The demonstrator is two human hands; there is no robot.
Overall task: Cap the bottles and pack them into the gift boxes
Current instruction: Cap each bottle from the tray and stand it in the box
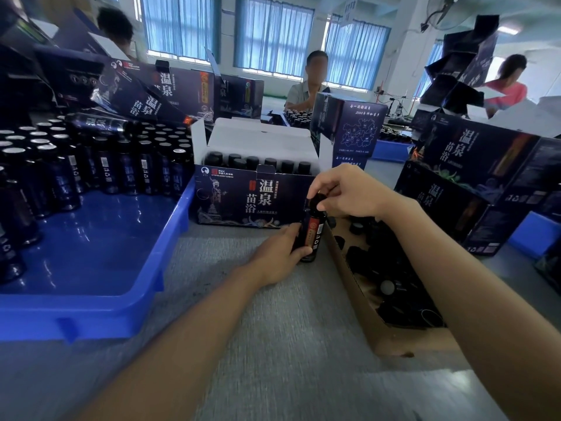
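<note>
Your left grip (279, 253) is wrapped round the lower body of a dark bottle (312, 233), fingers curled on its label, holding it upright just above or on the grey desk (273, 329); whether its base touches cannot be told. Your right grip (346, 189) comes over from above, its fingertips pinching the black cap (317, 202) that sits on the bottle's neck. The bottle stands just in front of the right corner of the open gift box (243, 199), between that box and the brown cardboard carton (346, 268) to your right, which holds a heap of loose black caps (379, 259). Inside the gift box, with its white flaps raised, capped bottles (252, 162) stand upright in rows. To your left a blue tray (170, 238) carries many upright bottles (60, 165) crowded toward its far side, most showing silvery tops. More dark gift boxes (473, 177) are stacked at your right and further ones lie tilted behind the tray. Other people sit and stand at the far side of the room.
</note>
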